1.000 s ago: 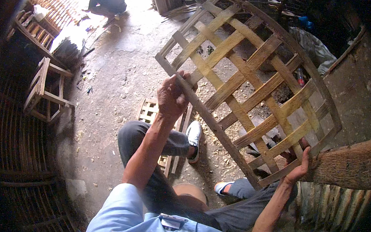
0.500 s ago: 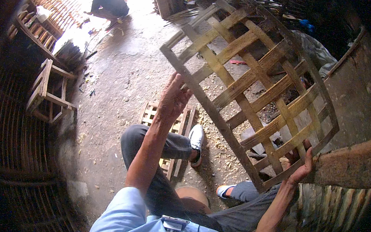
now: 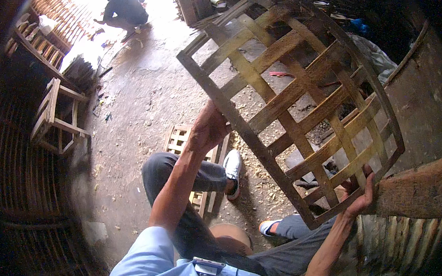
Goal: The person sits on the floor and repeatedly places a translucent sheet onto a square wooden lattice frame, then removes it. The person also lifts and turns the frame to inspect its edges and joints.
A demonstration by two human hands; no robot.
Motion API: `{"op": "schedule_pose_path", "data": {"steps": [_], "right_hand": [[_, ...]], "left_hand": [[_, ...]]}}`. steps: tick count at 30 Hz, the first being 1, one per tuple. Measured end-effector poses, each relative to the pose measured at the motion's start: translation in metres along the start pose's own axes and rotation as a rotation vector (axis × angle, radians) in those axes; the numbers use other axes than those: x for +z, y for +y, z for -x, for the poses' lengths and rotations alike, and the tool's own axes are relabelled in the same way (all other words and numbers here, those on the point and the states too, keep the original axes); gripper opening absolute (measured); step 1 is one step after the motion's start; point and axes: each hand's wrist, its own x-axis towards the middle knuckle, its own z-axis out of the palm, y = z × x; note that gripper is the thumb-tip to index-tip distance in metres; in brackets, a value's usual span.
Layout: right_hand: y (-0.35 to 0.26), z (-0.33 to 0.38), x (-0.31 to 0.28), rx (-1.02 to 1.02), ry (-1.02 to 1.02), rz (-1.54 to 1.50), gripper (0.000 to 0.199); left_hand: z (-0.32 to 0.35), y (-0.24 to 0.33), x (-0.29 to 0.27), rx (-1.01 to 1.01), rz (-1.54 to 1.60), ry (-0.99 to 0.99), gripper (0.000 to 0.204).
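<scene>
A large woven lattice panel (image 3: 288, 114) of flat bamboo or wood strips in a rectangular wooden frame is held up, tilted, in front of me. My right hand (image 3: 360, 194) grips its near right corner, the thumb over the frame and some fingers showing through the gaps. Against the panel's left rail is my left hand (image 3: 210, 127), closed about the edge, with its fingertips hidden behind the rail. Below my left forearm, a smaller lattice panel (image 3: 180, 138) lies on the floor, partly covered by my bent leg.
Wood shavings litter the concrete floor (image 3: 142, 98). A small wooden stool frame (image 3: 55, 118) stands at the left, beside a slatted wall (image 3: 20, 151). Another person (image 3: 125, 9) crouches at the far left. A thick wooden beam (image 3: 410, 192) lies at my right, near a pale sack (image 3: 375, 59).
The panel's upper left part has shifted slightly left and down. My left hand has moved lower along the left rail, its fingers going behind it. My right hand keeps its grip.
</scene>
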Motion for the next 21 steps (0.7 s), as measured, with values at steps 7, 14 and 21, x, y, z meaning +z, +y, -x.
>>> {"op": "schedule_pose_path", "data": {"steps": [7, 14, 21], "right_hand": [[0.008, -0.001, -0.011, -0.080, -0.009, 0.079, 0.044], [0.007, 0.009, 0.005, -0.021, -0.017, 0.050, 0.044], [0.024, -0.005, -0.025, -0.244, -0.077, 0.322, 0.045]], "left_hand": [[-0.002, -0.014, 0.026, -0.001, -0.138, 0.254, 0.039], [0.007, -0.008, -0.015, 0.032, -0.054, 0.212, 0.034], [-0.010, 0.002, 0.026, 0.195, -0.489, 0.570, 0.034]]}}
